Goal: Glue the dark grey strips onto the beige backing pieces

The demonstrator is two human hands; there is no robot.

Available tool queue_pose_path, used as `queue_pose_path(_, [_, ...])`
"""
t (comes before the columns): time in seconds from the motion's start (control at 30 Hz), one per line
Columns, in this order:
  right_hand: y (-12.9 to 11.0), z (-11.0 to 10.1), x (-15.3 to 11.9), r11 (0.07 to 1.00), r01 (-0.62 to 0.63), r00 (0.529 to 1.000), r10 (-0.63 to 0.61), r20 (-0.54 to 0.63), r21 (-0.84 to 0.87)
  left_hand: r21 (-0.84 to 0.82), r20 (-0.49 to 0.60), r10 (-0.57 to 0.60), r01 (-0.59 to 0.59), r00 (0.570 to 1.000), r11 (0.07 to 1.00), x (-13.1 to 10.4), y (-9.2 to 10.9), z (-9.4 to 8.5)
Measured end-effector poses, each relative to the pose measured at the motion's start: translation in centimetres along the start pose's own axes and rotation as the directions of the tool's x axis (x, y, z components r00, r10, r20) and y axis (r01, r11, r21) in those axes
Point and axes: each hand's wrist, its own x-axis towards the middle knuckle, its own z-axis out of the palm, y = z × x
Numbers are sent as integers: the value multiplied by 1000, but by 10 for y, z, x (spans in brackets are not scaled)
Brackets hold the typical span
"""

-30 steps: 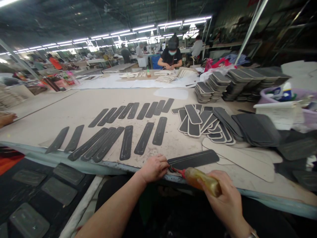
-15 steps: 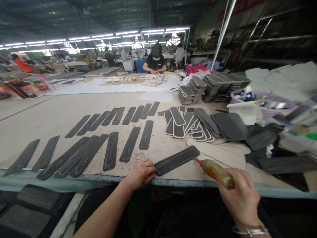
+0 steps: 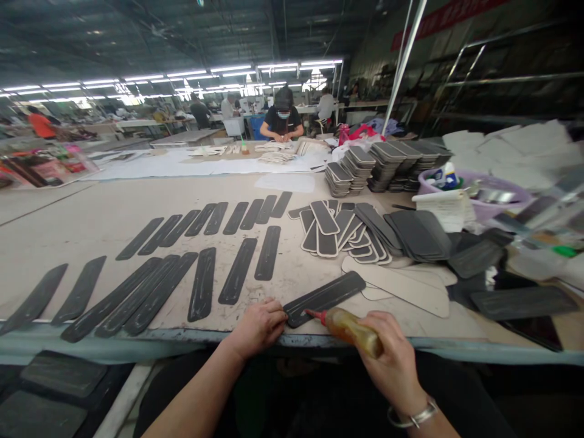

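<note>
My right hand [image 3: 387, 353] is wrapped round a squeeze bottle of amber glue [image 3: 350, 330]. Its red nozzle points left and touches down near the left end of a dark rounded strip [image 3: 335, 294]. Shiny glue lines run along that strip, which lies slanted at the table's front edge. With curled fingers, my left hand [image 3: 261, 325] grips the strip's left end; the thumb is partly hidden. Several similar dark strips [image 3: 202, 283] with glue traces lie spread in two rows to the left.
Pale-edged dark pieces [image 3: 325, 219] lie in a loose heap, with plain dark pieces [image 3: 417, 234] beside them. Behind are neat stacks [image 3: 360, 163] and a purple basket [image 3: 493, 207]. Pale pieces [image 3: 410, 286] lie right of the strip. Across the table a co-worker [image 3: 283, 118] handles pale pieces.
My right hand has moved left with the glue bottle, taking the nozzle from the strip's right end to near its left end. My left hand stays at the strip's left end.
</note>
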Motion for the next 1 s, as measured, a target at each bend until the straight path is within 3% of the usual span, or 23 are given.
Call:
queue_pose_path(0.23, [37,-21,2,930,-120,960,20,-278,-347,-12,-3,7,-7,1000,1000,1,0,-1])
queue_pose_path(0.33, [29,-19,0,952,-113,967,40,-251,-286,-16,-9,15,-15,1000,1000,2,0,-1])
queue_pose_path(0.5, [6,-10,-1,998,-62,998,61,-34,-30,-22,-22,14,-15,1000,1000,2,1,-1])
queue_pose_path(0.6, [15,-16,4,991,-100,983,84,-164,-90,-36,-25,9,-10,1000,999,2,2,-2])
queue_pose_path(0.73, [39,-28,16,939,-236,913,127,-386,-249,-66,-23,4,-5,1000,998,3,2,-2])
queue_pose_path(1.0, [55,-19,21,919,-280,909,160,-385,-278,-92,-22,-15,13,1000,996,4,1,1])
